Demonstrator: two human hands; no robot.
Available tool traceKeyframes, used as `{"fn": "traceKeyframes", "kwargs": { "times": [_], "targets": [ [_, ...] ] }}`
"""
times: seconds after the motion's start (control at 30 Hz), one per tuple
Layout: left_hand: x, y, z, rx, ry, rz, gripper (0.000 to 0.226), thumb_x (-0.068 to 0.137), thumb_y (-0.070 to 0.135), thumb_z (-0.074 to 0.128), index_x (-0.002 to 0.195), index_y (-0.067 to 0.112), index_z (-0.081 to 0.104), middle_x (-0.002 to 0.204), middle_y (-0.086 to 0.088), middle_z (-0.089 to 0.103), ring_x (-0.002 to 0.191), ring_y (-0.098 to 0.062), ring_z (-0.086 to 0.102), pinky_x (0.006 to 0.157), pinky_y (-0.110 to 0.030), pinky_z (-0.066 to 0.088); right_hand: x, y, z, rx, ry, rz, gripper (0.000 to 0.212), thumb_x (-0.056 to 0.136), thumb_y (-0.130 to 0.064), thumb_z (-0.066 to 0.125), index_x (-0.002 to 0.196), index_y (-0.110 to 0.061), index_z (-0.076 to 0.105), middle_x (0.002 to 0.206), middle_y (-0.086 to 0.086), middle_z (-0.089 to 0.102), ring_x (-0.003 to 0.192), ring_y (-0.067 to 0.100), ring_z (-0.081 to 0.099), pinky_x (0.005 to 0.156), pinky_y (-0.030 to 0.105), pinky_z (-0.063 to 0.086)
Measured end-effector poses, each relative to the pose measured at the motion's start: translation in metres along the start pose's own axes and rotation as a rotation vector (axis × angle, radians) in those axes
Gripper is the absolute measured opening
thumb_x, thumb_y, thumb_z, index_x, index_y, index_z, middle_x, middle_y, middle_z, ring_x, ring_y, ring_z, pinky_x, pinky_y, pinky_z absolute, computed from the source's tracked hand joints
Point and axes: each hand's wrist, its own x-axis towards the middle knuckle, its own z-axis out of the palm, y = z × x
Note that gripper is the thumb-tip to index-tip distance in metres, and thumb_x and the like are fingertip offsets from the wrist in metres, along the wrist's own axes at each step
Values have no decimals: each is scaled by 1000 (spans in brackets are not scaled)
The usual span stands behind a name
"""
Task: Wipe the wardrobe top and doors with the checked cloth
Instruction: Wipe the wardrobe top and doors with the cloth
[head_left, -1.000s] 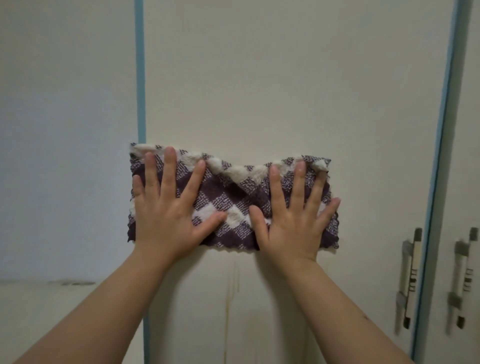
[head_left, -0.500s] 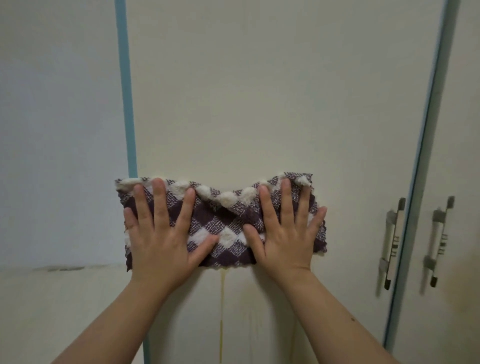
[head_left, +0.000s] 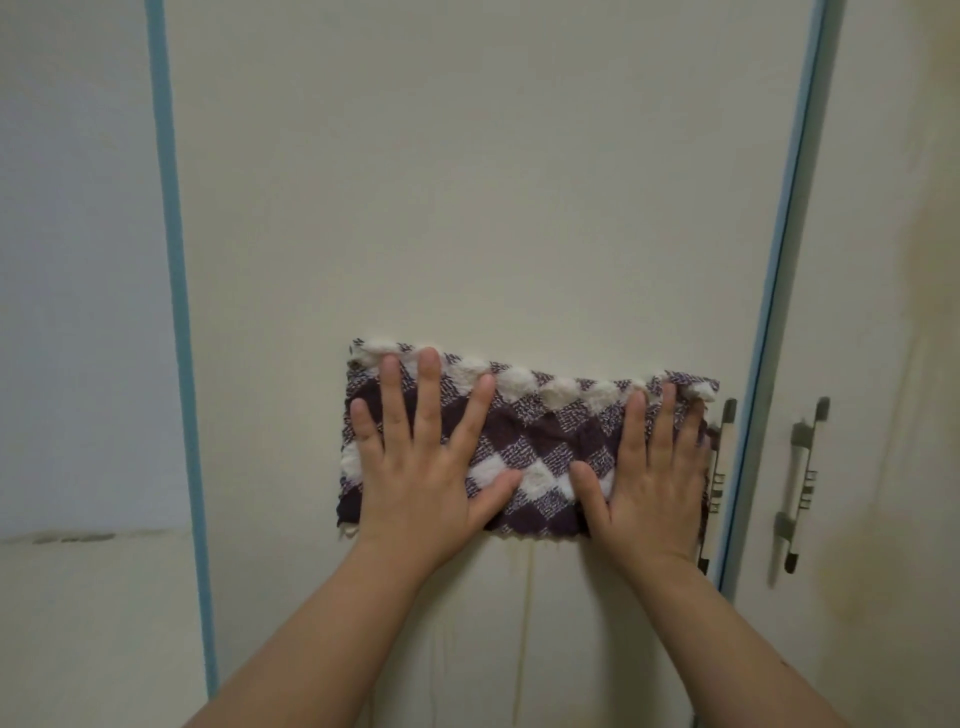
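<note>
Both hands were flat against the cream door, pinning the cloth to it. The left hand lay spread wide over the cloth's left half, fingers fanned and thumb out toward the middle. The right hand covered the right half, its fingers closer together, also open and pressing, not pinching. The cloth was a folded strip, dark purple and white checks, with a fluffy white upper edge. Much of it was hidden under the palms; only the centre, the top fringe and the left edge showed. Its right end reached the door's handle, which was mostly covered by cloth and hand. A second handle stood clear on the next door, beyond the blue trim. A faint yellowish streak ran down below the cloth. Both forearms were cut off at the bottom of the view, and the wardrobe's top was out of sight.
</note>
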Motion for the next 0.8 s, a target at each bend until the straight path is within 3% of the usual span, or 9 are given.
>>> {"fn": "traceKeyframes", "kwargs": {
  "times": [0.17,0.47,0.8],
  "targets": [
    [-8,9,3,-10,1,10,80,82,73,29,147,30,14,155,-12,-16,141,-37,-10,109,-59,-4,-8,8,1,13,1,-18,77,91,-64,14,149,-19,-9,156,3,-20,144,28,-11,116,44,-2],
    [-56,13,7,18,-48,-8,81,82,73,31,148,30,11,155,-9,-16,142,-34,-11,110,-55,-8,-37,13,9,-10,-25,-74,78,92,-62,18,148,-18,-12,154,6,-23,143,29,-14,115,50,-1],
    [-71,-11,5,27,-35,-10,83,80,74,34,147,33,9,156,-5,-14,143,-31,-9,111,-51,-9,-61,-29,20,132,-10,120,76,90,-64,17,149,-24,-10,154,2,-25,142,32,-15,111,57,-10]
  ]
}}
